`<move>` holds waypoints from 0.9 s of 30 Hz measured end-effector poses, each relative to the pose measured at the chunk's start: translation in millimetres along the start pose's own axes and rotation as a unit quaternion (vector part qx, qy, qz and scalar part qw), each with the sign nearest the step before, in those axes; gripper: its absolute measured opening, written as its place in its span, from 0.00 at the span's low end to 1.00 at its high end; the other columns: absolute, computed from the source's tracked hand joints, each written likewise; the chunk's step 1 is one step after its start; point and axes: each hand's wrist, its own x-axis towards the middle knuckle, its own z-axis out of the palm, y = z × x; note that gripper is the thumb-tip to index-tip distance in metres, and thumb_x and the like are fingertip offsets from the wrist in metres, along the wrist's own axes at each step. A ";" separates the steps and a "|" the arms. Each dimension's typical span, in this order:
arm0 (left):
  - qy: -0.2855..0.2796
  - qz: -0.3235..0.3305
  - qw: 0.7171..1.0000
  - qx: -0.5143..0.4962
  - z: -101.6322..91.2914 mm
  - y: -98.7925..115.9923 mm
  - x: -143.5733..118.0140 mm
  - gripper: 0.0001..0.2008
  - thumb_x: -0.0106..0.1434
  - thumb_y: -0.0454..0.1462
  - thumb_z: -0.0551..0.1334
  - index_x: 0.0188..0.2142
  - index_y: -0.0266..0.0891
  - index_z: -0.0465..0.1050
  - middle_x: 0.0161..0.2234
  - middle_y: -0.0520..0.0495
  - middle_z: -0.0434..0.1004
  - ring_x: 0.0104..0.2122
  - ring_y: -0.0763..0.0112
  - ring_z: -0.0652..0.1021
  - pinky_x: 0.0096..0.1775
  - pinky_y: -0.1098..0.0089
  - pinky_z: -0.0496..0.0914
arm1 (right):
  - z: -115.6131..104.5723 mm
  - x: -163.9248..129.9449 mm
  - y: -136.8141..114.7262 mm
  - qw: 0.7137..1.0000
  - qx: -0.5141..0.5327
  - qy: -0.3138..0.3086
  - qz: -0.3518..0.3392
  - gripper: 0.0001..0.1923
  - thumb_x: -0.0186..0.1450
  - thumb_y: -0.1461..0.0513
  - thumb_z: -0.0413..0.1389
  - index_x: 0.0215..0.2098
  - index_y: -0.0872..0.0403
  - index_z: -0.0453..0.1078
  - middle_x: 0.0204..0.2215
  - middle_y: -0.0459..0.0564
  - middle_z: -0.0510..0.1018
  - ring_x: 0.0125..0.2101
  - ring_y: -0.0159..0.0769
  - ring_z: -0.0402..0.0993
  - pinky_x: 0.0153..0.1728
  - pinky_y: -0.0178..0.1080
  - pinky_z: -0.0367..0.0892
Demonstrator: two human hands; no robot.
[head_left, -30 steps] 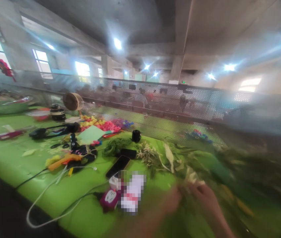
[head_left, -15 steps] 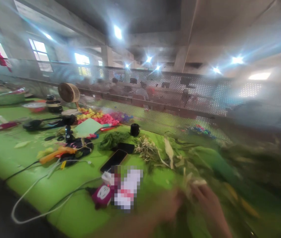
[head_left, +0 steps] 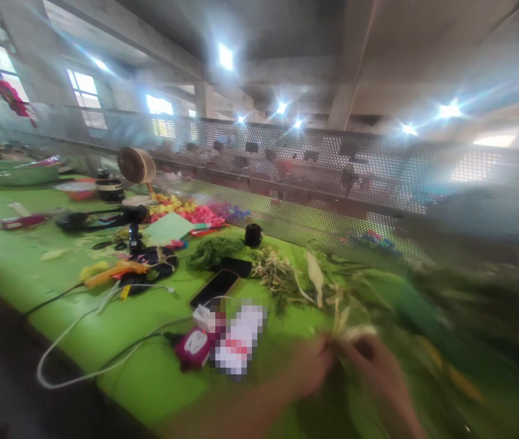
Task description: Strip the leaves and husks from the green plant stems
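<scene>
Pale leaf strips (head_left: 348, 332), a small bunch, sit at the near right of the green table (head_left: 21, 274), pinched between both hands. Left hand (head_left: 307, 369) and right hand (head_left: 375, 369) meet at the bunch, fingers closed on its base; blur hides the exact finger placement. Loose green and dried foliage (head_left: 286, 277) lies just beyond and spreads to the right. Risk, as judged: the strips look thin and dry, so a hard pinch or twist could tear or split them; a loose hold could let them fan out and scatter into the foliage, where they would be hard to pick out. A white cable (head_left: 80, 341) and a phone (head_left: 216, 286) lie to the left, near enough for a forearm to snag or push. Surface: bright green covering, cluttered with an orange tool (head_left: 113, 272), pink and yellow flowers (head_left: 190, 213) and a small fan (head_left: 136, 164). Perforated metal screen (head_left: 332, 177) backs the table; concrete hall, ceiling lights, windows at left.
</scene>
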 end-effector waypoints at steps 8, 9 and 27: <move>-0.015 0.028 0.997 0.066 0.9 10.7 -3.1 0.23 0.66 0.49 0.53 0.50 0.37 0.71 0.46 0.41 0.76 0.46 0.58 0.73 0.49 0.62 0.64 | -2.4 3.8 11.0 0.999 0.025 0.005 -0.019 0.20 0.49 0.46 0.60 0.21 0.55 0.75 0.20 0.49 0.77 0.23 0.37 0.71 0.25 0.35 0.64; -0.017 0.025 0.997 0.069 0.8 11.8 -3.5 0.23 0.66 0.50 0.53 0.50 0.37 0.71 0.46 0.41 0.75 0.46 0.58 0.73 0.49 0.62 0.64 | -2.3 5.3 15.1 0.999 0.037 0.002 -0.024 0.20 0.49 0.45 0.60 0.22 0.55 0.76 0.22 0.50 0.78 0.25 0.39 0.73 0.27 0.36 0.66; -0.007 0.000 0.998 0.070 0.6 8.8 -3.8 0.22 0.63 0.53 0.55 0.42 0.37 0.72 0.38 0.46 0.75 0.37 0.64 0.72 0.43 0.66 0.65 | -3.6 7.7 21.1 0.999 0.035 0.005 -0.003 0.21 0.50 0.44 0.59 0.22 0.55 0.73 0.21 0.48 0.77 0.24 0.37 0.71 0.25 0.35 0.64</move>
